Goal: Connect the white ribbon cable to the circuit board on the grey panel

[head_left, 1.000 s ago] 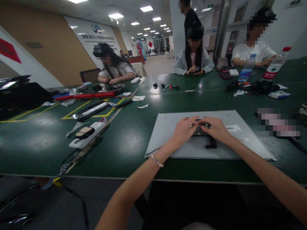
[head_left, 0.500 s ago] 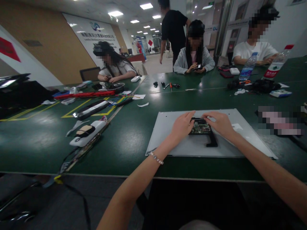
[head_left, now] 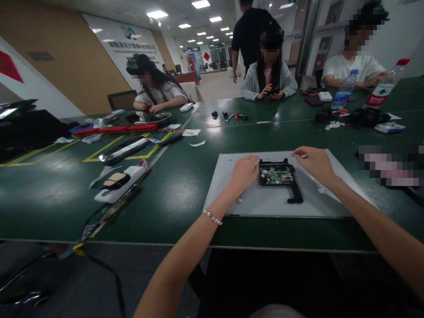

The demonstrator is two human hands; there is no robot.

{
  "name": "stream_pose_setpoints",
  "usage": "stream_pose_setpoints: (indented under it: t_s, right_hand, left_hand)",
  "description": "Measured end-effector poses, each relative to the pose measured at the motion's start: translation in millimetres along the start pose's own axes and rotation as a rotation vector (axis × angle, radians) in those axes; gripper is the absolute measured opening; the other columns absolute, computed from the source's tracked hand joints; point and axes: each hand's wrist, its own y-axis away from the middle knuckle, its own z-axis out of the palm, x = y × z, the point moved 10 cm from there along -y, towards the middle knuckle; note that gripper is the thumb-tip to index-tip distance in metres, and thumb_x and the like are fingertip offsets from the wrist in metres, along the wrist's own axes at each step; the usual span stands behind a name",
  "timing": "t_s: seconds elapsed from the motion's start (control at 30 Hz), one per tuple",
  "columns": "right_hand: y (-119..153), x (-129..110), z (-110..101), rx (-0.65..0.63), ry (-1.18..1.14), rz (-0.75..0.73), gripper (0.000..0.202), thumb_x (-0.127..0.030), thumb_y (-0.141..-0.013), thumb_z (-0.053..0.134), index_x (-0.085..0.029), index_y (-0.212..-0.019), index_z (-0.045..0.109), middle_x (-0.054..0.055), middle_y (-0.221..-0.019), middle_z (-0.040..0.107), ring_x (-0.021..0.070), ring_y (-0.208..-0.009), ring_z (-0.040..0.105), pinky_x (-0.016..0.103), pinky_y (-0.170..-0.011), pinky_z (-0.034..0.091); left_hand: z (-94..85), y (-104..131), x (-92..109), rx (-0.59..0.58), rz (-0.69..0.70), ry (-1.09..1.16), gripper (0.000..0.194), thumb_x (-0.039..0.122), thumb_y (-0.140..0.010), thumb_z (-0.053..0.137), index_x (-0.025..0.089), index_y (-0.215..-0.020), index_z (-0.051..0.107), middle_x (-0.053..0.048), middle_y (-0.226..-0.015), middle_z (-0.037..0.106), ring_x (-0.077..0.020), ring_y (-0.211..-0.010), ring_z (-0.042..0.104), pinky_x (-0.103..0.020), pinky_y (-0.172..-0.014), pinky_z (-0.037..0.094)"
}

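Note:
A green circuit board (head_left: 276,176) sits in a black plastic frame (head_left: 293,191) with an arm reaching down on its right side. The frame lies on a flat pale grey panel (head_left: 255,205). Just left of the frame is my left hand (head_left: 244,173), its fingers loosely bent near the frame's upper left corner; whether they touch it is unclear. Beyond the frame's upper right corner, my right hand (head_left: 314,164) hovers with thumb and forefinger pinched together. Anything between those fingertips is too small to make out.
On the green table (head_left: 172,190), a white device (head_left: 121,183) with cables lies left. Small tools, including an orange-handled screwdriver (head_left: 236,117), lie farther back. Two bottles, one blue-labelled (head_left: 344,92), stand back right. Several people are across the table.
My right hand has moved right, away from the frame's top edge. My left hand has shifted slightly left, uncovering the frame and circuit board. A standing person behind has moved right.

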Motion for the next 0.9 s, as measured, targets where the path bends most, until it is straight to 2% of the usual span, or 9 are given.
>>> stream_pose_setpoints:
  t_s: [0.13,0.37,0.53,0.7,0.8,0.9]
  right_hand:
    - [9.4,-4.4,-5.2,-0.068,0.110,-0.006,0.022,-0.029,-0.088,0.052,-0.019,-0.093,0.072,0.008,-0.088,0.077,0.0268,-0.080,0.071,0.038,-0.073,0.049]
    - [18.6,-13.3,1.6,-0.190,0.262,-0.023,0.016,-0.027,-0.084,0.053,-0.021,-0.083,0.068,0.007,-0.080,0.074,0.0262,-0.074,0.068,0.035,-0.063,0.043]
    - [25.5,-13.6,11.8,-0.334,0.179,-0.072,0.016,-0.030,-0.084,0.054,-0.023,-0.079,0.067,0.003,-0.072,0.072,0.0221,-0.068,0.067,0.031,-0.062,0.043]
    - [30.8,-21.1,22.6,-0.447,0.030,-0.130,0.019,-0.031,-0.087,0.051,-0.024,-0.084,0.069,0.002,-0.077,0.073,0.0202,-0.070,0.067,0.030,-0.063,0.045]
    - [31.5,-25.8,20.7,-0.458,0.004,-0.152,0.019,-0.032,-0.086,0.053,-0.024,-0.084,0.070,0.002,-0.078,0.073,0.0205,-0.070,0.067,0.031,-0.064,0.046]
    - [28.4,-26.9,9.5,-0.399,0.051,-0.143,0.019,-0.031,-0.084,0.054,-0.024,-0.079,0.071,0.002,-0.074,0.072,0.0203,-0.067,0.065,0.031,-0.062,0.043]
  left_hand:
    - [4.3,-0.3,9.4,-0.047,0.038,-0.004,0.028,0.017,-0.094,0.048,0.014,-0.117,0.064,-0.011,-0.111,0.069,-0.0222,-0.106,0.064,-0.036,-0.096,0.049]
    - [7.3,1.0,8.6,-0.063,0.028,-0.009,0.030,0.016,-0.093,0.049,0.013,-0.117,0.064,-0.011,-0.111,0.070,-0.0221,-0.104,0.065,-0.036,-0.095,0.049]
    - [10.0,1.1,8.4,-0.081,0.029,-0.009,0.030,0.016,-0.093,0.048,0.013,-0.118,0.064,-0.011,-0.110,0.070,-0.0218,-0.102,0.065,-0.035,-0.094,0.049]
    - [11.9,1.3,8.6,-0.087,0.032,-0.010,0.028,0.017,-0.093,0.048,0.013,-0.115,0.065,-0.011,-0.108,0.071,-0.0226,-0.101,0.066,-0.036,-0.093,0.049]
    - [12.8,1.5,7.6,-0.092,0.027,-0.012,0.028,0.017,-0.094,0.047,0.013,-0.115,0.065,-0.011,-0.108,0.071,-0.0228,-0.102,0.066,-0.036,-0.093,0.049]
    - [13.4,1.3,7.1,-0.094,0.025,-0.016,0.029,0.018,-0.094,0.047,0.013,-0.115,0.066,-0.010,-0.109,0.071,-0.0222,-0.101,0.066,-0.035,-0.093,0.050]
